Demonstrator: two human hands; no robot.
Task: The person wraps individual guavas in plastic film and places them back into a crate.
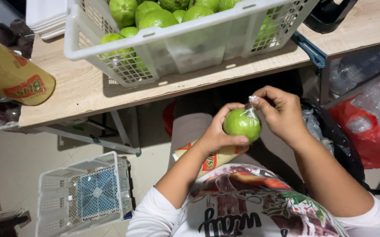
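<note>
Head view: left hand (218,131) grips green fruit (241,124); right hand (280,112) pinches its wrap.

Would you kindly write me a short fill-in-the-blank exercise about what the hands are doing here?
1. The left hand cups a round ____ fruit.
2. The right hand pinches the twisted clear ____ at the fruit's top.
3. The white basket on the ____ table holds more fruit.

Missing words: green; plastic wrap; wooden

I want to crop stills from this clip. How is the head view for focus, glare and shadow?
Head view: the green fruit and both hands, left hand and right hand, are sharp; the clear wrap glints faintly; the white basket throws a soft shadow on the wooden table; the red bag is glary.
</note>
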